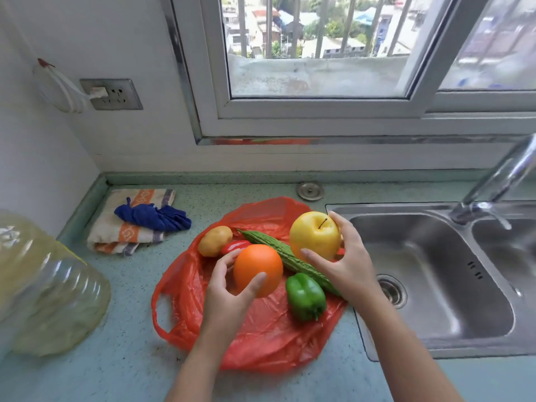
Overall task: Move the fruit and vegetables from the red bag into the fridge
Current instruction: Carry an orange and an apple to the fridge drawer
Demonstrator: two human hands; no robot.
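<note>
red bag (261,338): thin crinkled plastic, spread open and flat on the table (130,358). Handle loops at its left edge. All the produce sits on or over it.
table: pale green speckled stone, smooth, with a raised lip at the back wall.
orange (258,269): smooth matte sphere, held over the middle of the bag.
left hand (229,297): comes in from the near edge, palm turned right. Fingers (255,282) clamped round the orange, thumb on its near side, the rest behind its far left.
apple (314,235): yellow, glossy, round, dark stem pointing up. Held over the right part of the bag, above the gourd.
right hand (351,265): palm turned left, forearm crossing the sink corner. Fingers (311,256) wrapped on the apple, thumb across its lower front, index over its top right.
bitter gourd (278,252): long, green, warty skin, tapered tip. Lies diagonally on the bag and runs under the apple and the right hand.
green pepper (306,295): glossy, lobed, blocky. On the bag just right of the orange.
potato (214,240): tan, dull, oval. On the far left part of the bag.
red pepper (236,245): small and shiny, between the potato and the orange, mostly hidden.
sink (435,285): brushed stainless steel, two basins, just right of the bag.
tap (499,181): chrome, over the divider.
towel (127,227): folded striped terry in the back left corner, with a crumpled blue cloth (153,216) on top.
jug (43,285): large clear ribbed plastic, yellowish, at the left edge, blurred.
</note>
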